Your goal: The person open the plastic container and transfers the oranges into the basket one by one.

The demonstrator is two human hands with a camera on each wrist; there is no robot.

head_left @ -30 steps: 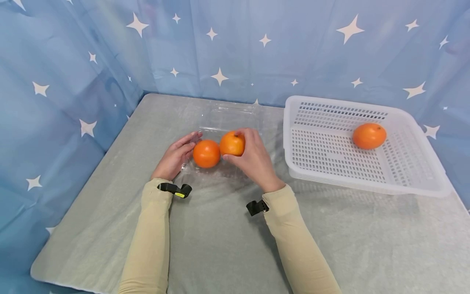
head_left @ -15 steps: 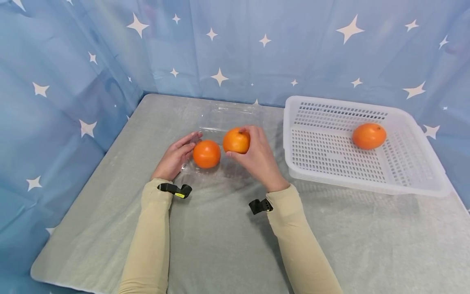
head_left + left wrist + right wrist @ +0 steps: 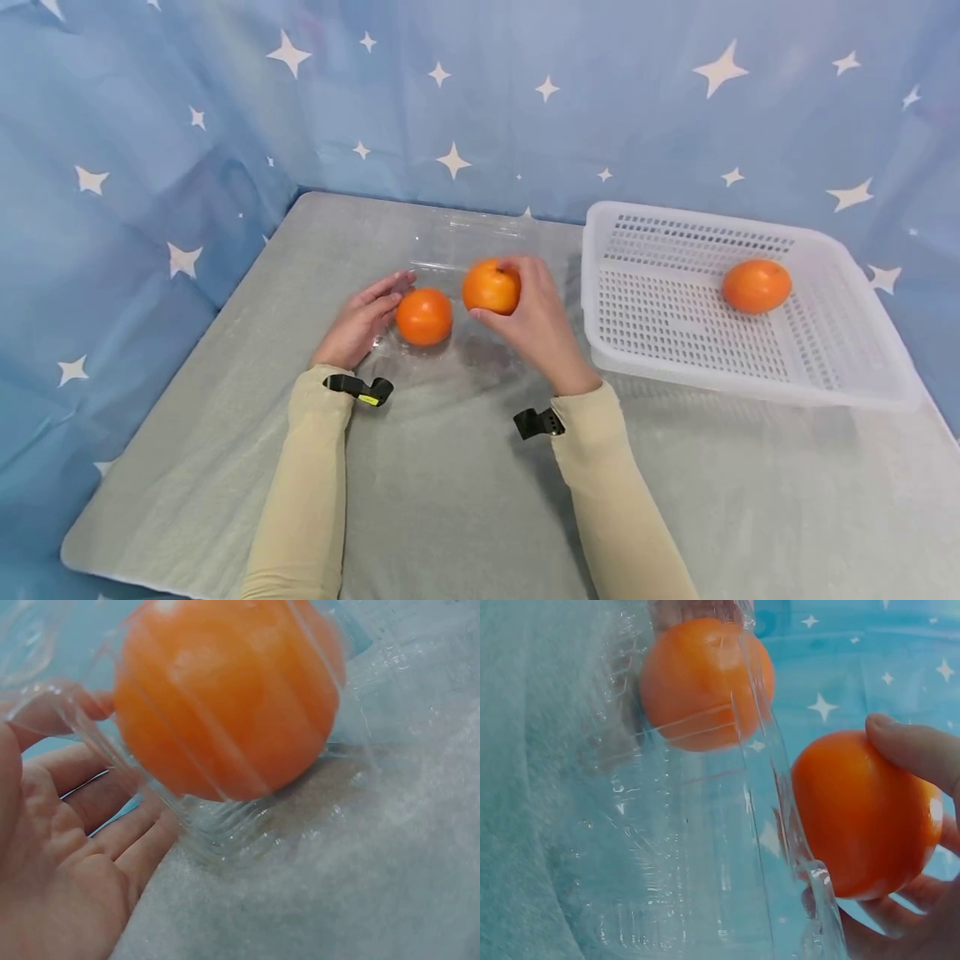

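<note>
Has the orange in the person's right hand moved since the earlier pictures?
Yes: in the head view, the held orange has shifted slightly right, nearer the stationary white plastic basket.

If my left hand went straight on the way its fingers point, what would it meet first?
Probably the clear plastic container: your left hand lies right alongside its wall, though depth is hard to judge.

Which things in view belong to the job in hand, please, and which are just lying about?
Likely belonging:
orange in the right hand
second orange inside clear plastic container
white plastic basket holding third orange

Apparently just there:
starry blue curtain
grey tablecloth
black wrist straps
</note>
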